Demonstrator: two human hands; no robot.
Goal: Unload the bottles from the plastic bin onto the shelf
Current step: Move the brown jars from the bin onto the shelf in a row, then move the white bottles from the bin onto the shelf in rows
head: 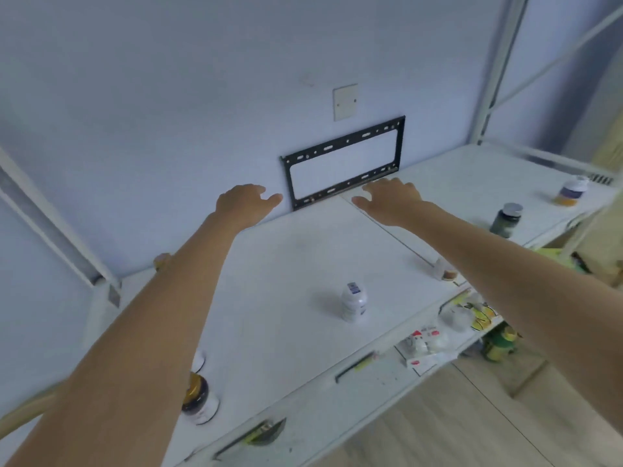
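Note:
Both my arms reach out over a white shelf (pixel 296 251). My left hand (pixel 244 202) and my right hand (pixel 391 197) hover near the back wall, fingers apart, holding nothing. A white bottle (pixel 353 301) stands in the middle of the shelf. A dark bottle with a gold lid (pixel 199 399) stands at the front left, partly hidden by my left arm. A dark bottle with a silver cap (pixel 506 219) and a bottle with a purple label (pixel 571 191) stand on the right part of the shelf. A small bottle (pixel 444 271) peeks out beside my right arm. No plastic bin is in view.
A black metal bracket (pixel 344 160) and a white wall plate (pixel 345 102) are on the wall behind the shelf. White shelf posts (pixel 495 72) rise at the right. Below the shelf edge, packets and jars (pixel 435 342) lie on a lower level above a wooden floor (pixel 472 426).

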